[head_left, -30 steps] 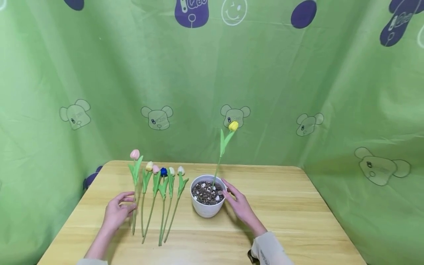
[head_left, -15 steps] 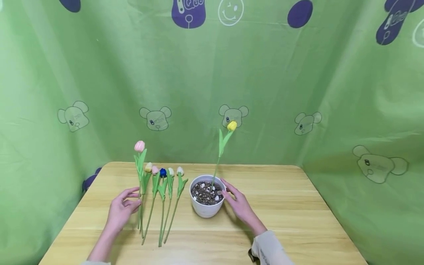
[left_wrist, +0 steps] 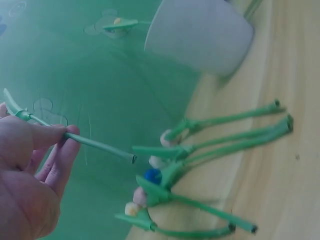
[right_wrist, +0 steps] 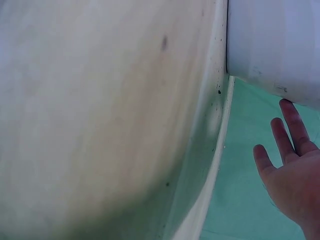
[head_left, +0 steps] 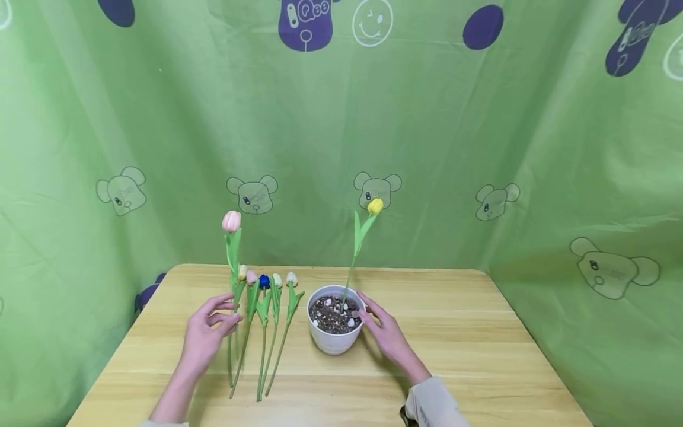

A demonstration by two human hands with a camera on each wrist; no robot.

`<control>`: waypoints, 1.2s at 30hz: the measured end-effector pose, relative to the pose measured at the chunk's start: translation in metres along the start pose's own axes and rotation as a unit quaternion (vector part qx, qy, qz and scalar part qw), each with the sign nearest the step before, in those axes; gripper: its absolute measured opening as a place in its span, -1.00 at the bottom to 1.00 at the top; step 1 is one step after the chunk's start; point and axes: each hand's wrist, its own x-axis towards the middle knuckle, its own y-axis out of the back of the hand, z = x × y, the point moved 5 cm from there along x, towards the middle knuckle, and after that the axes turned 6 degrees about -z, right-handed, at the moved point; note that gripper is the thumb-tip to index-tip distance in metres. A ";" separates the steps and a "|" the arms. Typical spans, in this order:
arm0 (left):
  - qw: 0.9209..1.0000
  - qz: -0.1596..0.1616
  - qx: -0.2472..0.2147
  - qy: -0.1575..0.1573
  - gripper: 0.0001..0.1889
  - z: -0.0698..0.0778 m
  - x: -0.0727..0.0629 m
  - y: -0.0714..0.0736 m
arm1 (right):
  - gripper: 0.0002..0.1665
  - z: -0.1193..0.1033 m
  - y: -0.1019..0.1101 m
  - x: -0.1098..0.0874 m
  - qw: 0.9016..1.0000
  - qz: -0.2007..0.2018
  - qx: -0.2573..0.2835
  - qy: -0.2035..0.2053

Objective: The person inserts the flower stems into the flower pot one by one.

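Head view looks forward and down; nearer wrist views share the pot point(head_left: 334, 343).

Left hand point(head_left: 205, 333) pinches, right hand point(head_left: 389, 338) extends its fingers nearly straight

green curtain point(head_left: 427, 118): white winking smiley point(head_left: 372, 22) | purple figure point(head_left: 306, 29): lettering unclear | bear heads point(head_left: 255, 197): print too small

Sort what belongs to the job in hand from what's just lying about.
In the job:
pink tulip with green leaves, held in the left grip
round white plant pot, touched by the right grip
yellow tulip with green leaves, planted in the pot
five mixed-colour, green-stemmed tulips lying down, probably

Just surroundings, most likely:
pale wooden table
green printed fabric backdrop
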 end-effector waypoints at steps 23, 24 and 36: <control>0.992 -0.020 -0.091 -0.089 -0.48 0.042 0.039 -0.087 | -0.38 -0.001 0.000 0.000 1.000 0.001 0.002 0.004; 0.991 -0.023 -0.091 -0.093 -0.48 0.044 0.041 -0.091 | -0.38 0.000 0.000 0.000 1.000 0.001 0.002 0.004; 0.982 -0.043 -0.114 -0.141 -0.51 0.052 0.059 -0.123 | -0.40 -0.003 0.001 -0.001 1.000 0.001 0.011 0.004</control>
